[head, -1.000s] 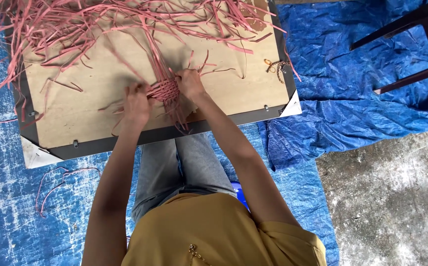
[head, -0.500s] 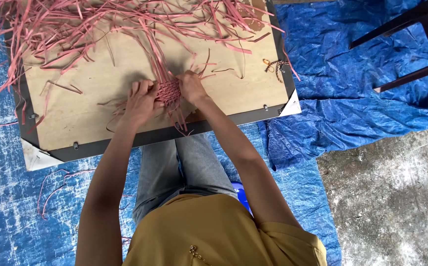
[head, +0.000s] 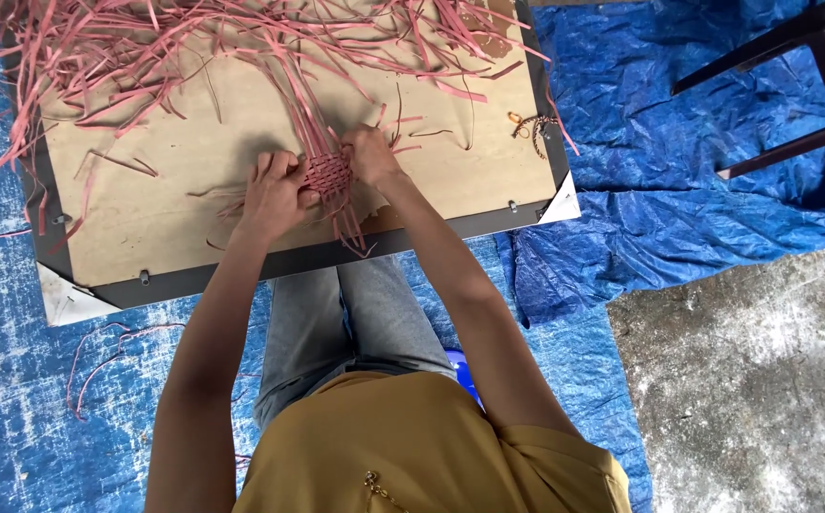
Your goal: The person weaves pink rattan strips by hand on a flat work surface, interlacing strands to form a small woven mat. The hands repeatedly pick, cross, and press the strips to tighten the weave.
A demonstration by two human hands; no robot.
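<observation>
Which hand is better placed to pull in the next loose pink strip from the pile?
Probably the right hand: it sits at the woven patch's far edge, where the loose strips fan out. The left hand lies nearer the body, pressed against the patch.

Left hand (head: 275,195) and right hand (head: 369,155) press on either side of a small pink woven patch (head: 327,174) on a wooden board (head: 156,223). Loose pink strips (head: 146,57) fan across the board's far half. Blue tarp (head: 678,218) lies underneath; dark chair legs (head: 773,85) stand at right.
</observation>
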